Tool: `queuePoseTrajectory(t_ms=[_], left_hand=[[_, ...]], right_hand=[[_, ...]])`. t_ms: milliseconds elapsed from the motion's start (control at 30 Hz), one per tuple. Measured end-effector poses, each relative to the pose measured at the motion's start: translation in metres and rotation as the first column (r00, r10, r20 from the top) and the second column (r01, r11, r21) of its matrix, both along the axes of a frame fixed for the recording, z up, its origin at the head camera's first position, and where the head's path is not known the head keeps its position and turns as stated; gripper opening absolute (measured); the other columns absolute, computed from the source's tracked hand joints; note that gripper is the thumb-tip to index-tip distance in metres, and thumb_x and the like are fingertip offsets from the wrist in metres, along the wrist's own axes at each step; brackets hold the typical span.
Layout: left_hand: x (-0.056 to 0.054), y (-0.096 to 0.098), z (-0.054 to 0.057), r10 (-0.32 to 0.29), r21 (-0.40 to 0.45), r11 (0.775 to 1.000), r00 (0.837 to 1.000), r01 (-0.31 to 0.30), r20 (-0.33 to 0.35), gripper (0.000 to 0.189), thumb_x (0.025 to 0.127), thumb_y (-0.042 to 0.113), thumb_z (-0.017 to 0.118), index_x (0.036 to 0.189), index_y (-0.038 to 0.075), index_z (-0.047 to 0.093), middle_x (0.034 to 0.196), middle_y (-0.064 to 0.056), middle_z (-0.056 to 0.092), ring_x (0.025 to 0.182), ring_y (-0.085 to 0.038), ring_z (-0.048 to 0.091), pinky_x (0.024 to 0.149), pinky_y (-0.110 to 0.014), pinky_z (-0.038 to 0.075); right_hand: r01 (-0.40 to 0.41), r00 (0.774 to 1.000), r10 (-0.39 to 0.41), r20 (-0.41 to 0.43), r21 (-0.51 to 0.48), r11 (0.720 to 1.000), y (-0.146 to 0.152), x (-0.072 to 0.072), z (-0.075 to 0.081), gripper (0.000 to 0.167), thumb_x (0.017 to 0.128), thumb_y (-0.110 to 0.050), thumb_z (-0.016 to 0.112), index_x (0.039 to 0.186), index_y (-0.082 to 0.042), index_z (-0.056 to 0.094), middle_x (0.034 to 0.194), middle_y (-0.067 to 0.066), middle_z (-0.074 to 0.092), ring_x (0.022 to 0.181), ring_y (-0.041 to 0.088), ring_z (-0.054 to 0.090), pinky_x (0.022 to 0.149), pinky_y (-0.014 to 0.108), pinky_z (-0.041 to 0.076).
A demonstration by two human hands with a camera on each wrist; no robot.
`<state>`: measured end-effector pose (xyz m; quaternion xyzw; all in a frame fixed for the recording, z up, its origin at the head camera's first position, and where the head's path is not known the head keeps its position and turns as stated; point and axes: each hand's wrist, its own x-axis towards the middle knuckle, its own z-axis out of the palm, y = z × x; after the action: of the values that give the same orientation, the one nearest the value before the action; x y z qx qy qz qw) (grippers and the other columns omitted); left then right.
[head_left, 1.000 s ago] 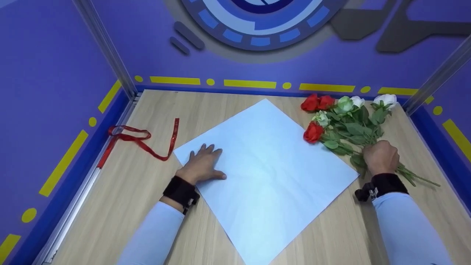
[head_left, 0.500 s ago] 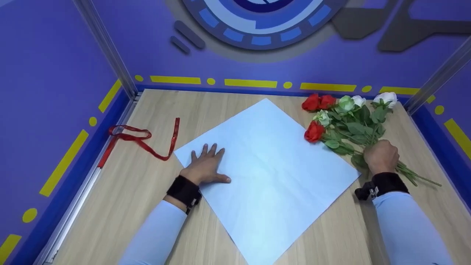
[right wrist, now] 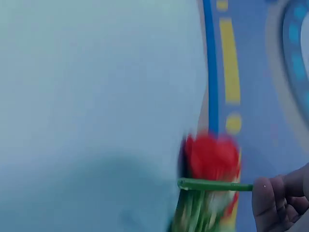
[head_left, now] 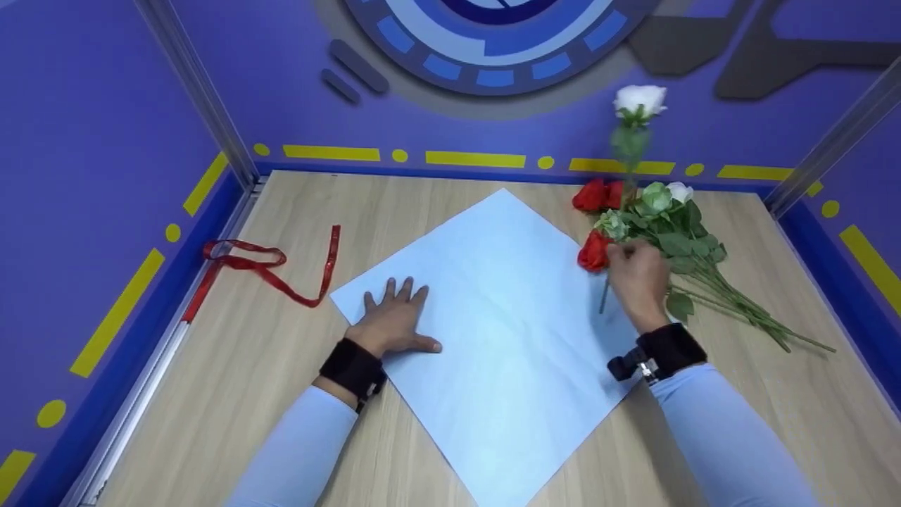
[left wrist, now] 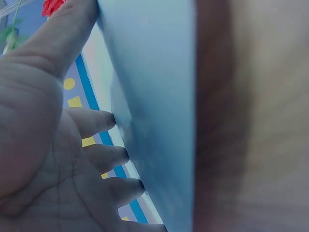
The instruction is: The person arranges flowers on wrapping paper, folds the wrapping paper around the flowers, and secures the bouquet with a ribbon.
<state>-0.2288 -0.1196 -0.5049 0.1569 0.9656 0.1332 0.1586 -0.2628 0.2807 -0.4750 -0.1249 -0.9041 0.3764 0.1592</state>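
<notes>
A square sheet of pale paper [head_left: 507, 338] lies on the wooden table with one corner toward me. My left hand [head_left: 391, 324] rests on its left part, fingers spread; in the left wrist view the fingertips [left wrist: 104, 121] touch the sheet. My right hand [head_left: 640, 282] pinches the stem of a white rose [head_left: 639, 101] and holds it raised at the sheet's right side, bloom up. The cut lower end of its green stem [right wrist: 212, 185] sticks out below the fingers. Behind that hand lie several more flowers, with a red rose [head_left: 593, 252] and a pale green rose [head_left: 656, 198].
A red ribbon [head_left: 267, 266] lies loosely looped on the table's left side. Loose green stems [head_left: 753, 313] point toward the right front. Blue-purple panels [head_left: 450, 127] wall in the back and both sides of the wooden table [head_left: 281, 394].
My right hand has moved left from the flower pile, lifting one white rose out and upright. The other flowers stay on the table. My left hand has stayed spread on the paper.
</notes>
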Motion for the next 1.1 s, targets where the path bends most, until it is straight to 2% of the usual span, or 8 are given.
queuePoseTrajectory(t_ms=[100,200,400,567,733,900,1100], left_hand=[[0.000,0.000,0.000,0.001,0.001,1.000,1.000,-0.001,0.000,0.114,0.083,0.064,0.082,0.168,0.011,0.028,0.175,-0.023,0.016,0.161,-0.051,0.008,0.120,-0.081,0.011],[-0.001,0.000,0.001,0.001,0.009,1.000,1.000,-0.001,0.001,0.114,0.082,0.063,0.083,0.167,0.010,0.029,0.174,-0.023,0.017,0.160,-0.052,0.009,0.119,-0.081,0.012],[-0.002,0.000,0.000,0.007,0.016,1.000,1.000,-0.007,0.007,0.115,0.081,0.063,0.084,0.167,0.010,0.029,0.174,-0.023,0.017,0.160,-0.052,0.009,0.119,-0.082,0.011],[-0.002,0.000,-0.001,0.011,0.014,1.000,1.000,-0.011,0.014,0.115,0.082,0.063,0.084,0.168,0.011,0.028,0.175,-0.022,0.016,0.161,-0.050,0.007,0.120,-0.080,0.010],[-0.002,0.000,-0.001,0.012,0.008,1.000,1.000,-0.012,0.015,0.114,0.082,0.063,0.083,0.168,0.012,0.028,0.175,-0.021,0.016,0.161,-0.050,0.007,0.120,-0.080,0.010],[-0.002,0.000,0.000,0.012,0.006,1.000,1.000,-0.013,0.021,0.114,0.083,0.063,0.083,0.168,0.012,0.028,0.175,-0.021,0.016,0.161,-0.050,0.007,0.120,-0.080,0.010],[-0.001,0.000,0.000,0.010,0.003,1.000,1.000,-0.010,0.022,0.114,0.083,0.064,0.083,0.168,0.013,0.027,0.176,-0.020,0.016,0.161,-0.049,0.007,0.121,-0.079,0.009]], right_hand=[[-0.091,0.995,0.090,-0.039,-0.047,0.995,-0.044,-0.002,-0.002,0.025,0.104,-0.025,0.066,0.104,-0.001,0.076,0.084,0.016,0.075,0.068,0.025,0.068,0.068,0.036,0.050],[-0.168,0.986,0.168,-0.016,-0.119,0.979,-0.078,-0.004,-0.006,0.022,0.103,-0.022,0.069,0.098,-0.002,0.076,0.075,0.012,0.074,0.056,0.016,0.067,0.061,0.031,0.052],[-0.209,0.964,0.248,0.094,-0.306,0.929,-0.124,-0.009,-0.017,0.024,0.104,-0.018,0.067,0.103,0.004,0.076,0.088,0.018,0.075,0.062,0.015,0.069,0.059,0.027,0.059],[-0.214,0.944,0.292,0.153,-0.389,0.896,-0.145,-0.009,-0.028,0.024,0.104,-0.017,0.066,0.104,0.006,0.075,0.087,0.017,0.073,0.064,0.016,0.068,0.058,0.028,0.060],[-0.212,0.929,0.306,0.210,-0.377,0.902,-0.152,-0.010,-0.035,0.024,0.105,-0.019,0.065,0.102,0.001,0.077,0.082,0.011,0.071,0.065,0.018,0.067,0.056,0.028,0.056],[-0.235,0.915,0.322,0.242,-0.327,0.915,-0.153,-0.011,-0.041,0.023,0.105,-0.020,0.065,0.099,-0.002,0.077,0.076,0.007,0.069,0.058,0.016,0.064,0.052,0.028,0.053],[-0.257,0.921,0.313,0.232,-0.241,0.936,-0.152,-0.010,-0.047,0.019,0.103,-0.019,0.068,0.097,-0.003,0.076,0.070,0.006,0.067,0.053,0.016,0.065,0.051,0.029,0.054]])
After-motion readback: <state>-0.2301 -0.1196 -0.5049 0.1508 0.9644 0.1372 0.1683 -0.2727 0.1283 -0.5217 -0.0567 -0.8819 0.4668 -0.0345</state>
